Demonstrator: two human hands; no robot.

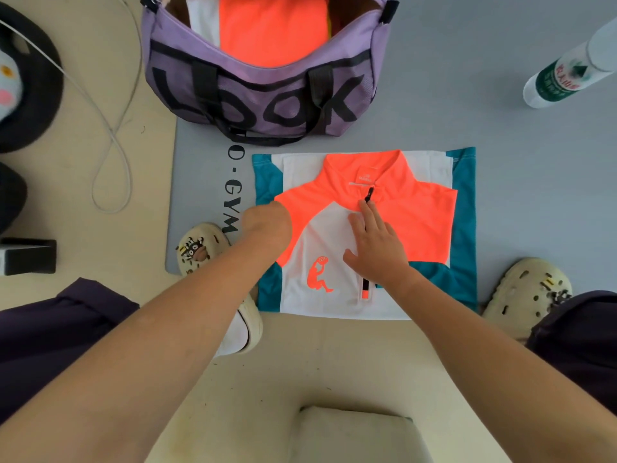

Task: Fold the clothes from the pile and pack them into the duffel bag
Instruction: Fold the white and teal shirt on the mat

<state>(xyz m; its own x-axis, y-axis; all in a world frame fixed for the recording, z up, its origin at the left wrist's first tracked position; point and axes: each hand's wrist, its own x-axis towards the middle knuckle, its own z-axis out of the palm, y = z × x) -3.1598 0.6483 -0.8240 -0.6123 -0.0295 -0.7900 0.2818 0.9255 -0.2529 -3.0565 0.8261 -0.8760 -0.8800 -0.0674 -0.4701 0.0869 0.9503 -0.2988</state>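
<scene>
Head view, near to far. Both forearms reach from 6 o'clock over the floor to a folded zip-neck jersey (pixel 364 235) lying on a grey gym mat (pixel 500 128). Right hand (pixel 375 243): fingers straight and relaxed, flat on the white chest panel below the zip pull. Left hand (pixel 267 223): bent down at the wrist at the jersey's 9 o'clock edge, its fingers hidden, so their grasp cannot be told. At 12 o'clock stands the open purple duffel bag (pixel 263 95), top cut off, holding a folded orange-and-white garment (pixel 267 31).
</scene>
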